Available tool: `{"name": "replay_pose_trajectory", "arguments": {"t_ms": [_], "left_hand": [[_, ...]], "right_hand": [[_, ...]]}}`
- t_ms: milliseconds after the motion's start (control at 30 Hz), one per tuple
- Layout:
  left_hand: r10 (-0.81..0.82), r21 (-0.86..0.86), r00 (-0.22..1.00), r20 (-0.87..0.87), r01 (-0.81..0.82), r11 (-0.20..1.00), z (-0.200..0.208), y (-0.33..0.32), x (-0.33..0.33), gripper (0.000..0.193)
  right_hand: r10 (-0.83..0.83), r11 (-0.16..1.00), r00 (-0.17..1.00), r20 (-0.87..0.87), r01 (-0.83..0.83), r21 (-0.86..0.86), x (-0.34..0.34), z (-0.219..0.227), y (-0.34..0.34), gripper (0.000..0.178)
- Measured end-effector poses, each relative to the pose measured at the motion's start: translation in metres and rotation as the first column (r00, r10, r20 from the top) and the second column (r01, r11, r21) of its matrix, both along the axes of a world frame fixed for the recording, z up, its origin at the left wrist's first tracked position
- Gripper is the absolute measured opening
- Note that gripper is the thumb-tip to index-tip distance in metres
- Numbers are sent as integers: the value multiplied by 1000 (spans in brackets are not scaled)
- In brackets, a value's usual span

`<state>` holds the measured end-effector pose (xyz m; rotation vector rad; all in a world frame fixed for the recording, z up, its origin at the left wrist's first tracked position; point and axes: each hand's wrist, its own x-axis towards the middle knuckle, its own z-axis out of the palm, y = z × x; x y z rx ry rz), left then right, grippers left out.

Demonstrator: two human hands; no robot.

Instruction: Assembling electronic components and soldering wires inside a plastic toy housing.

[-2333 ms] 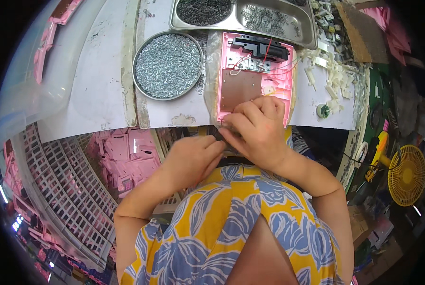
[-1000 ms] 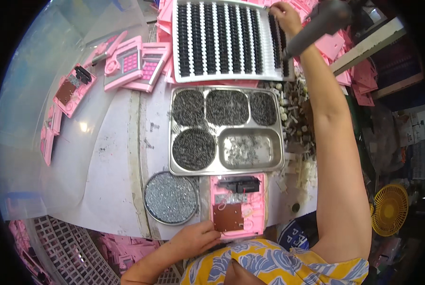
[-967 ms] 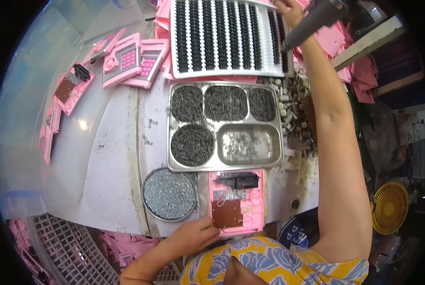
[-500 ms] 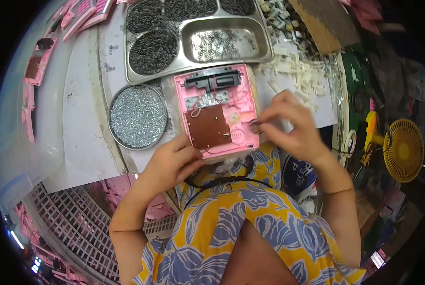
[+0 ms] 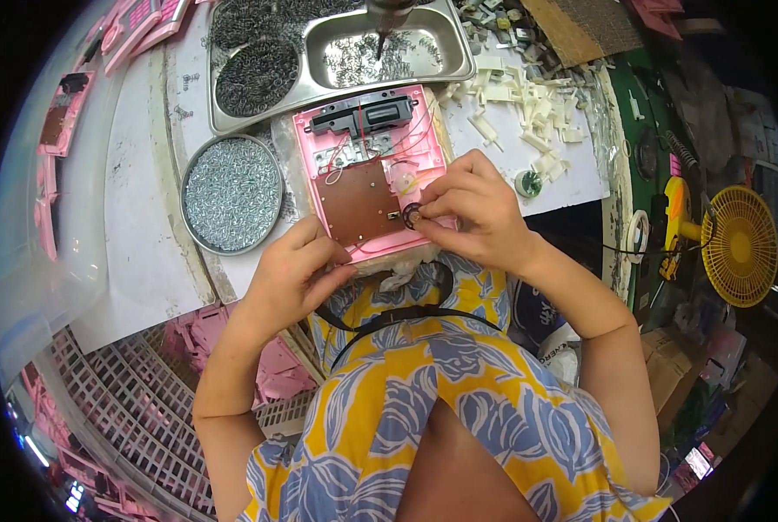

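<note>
In front of me lies a pink plastic case, its inside facing up. A brown circuit board, a black plastic mechanism and thin red and white wires sit in it. My left hand grips the case's lower left corner, thumb and fingers closed at the edge. Between thumb and fingers, my right hand holds a small round speaker with a dark rim. The speaker is over the lower right of the case, beside the board; whether it touches the case floor I cannot tell.
Left of the case stands a round tin of screws. Behind are a steel tray with springs and a hanging screwdriver tip. White plastic parts lie at the right, near a small green-and-white roll. A yellow fan is farther right.
My right hand has carried the speaker left, from the case's right edge to beside the board. My left hand keeps its corner. The view has shifted, and the screwdriver tip now shows above the tray.
</note>
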<state>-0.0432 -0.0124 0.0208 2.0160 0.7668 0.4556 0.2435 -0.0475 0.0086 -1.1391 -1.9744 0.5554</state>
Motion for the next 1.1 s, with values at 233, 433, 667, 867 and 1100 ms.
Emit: {"name": "replay_pose_trajectory", "arguments": {"t_ms": [233,433,667,867,1100], "left_hand": [[-16,-7,1000,2,16,1000,-4,1,-2,17],[-5,-19,1000,22,5,1000,-4,1,-3,17],[-37,7,999,-8,37,999,-4,3,-1,20],[-196,-129,972,-129,179,975,35,25,2,24],[-32,613,979,-199,150,776,32,154,111,13]], "right_hand": [[30,999,998,55,-32,32,1,4,5,19],[23,999,995,97,-25,19,-5,5,1,23],[31,999,954,297,-35,10,-1,25,0,21],[-270,932,857,440,347,-104,61,24,44,18],[-267,873,904,333,373,-313,70,23,55,23]]}}
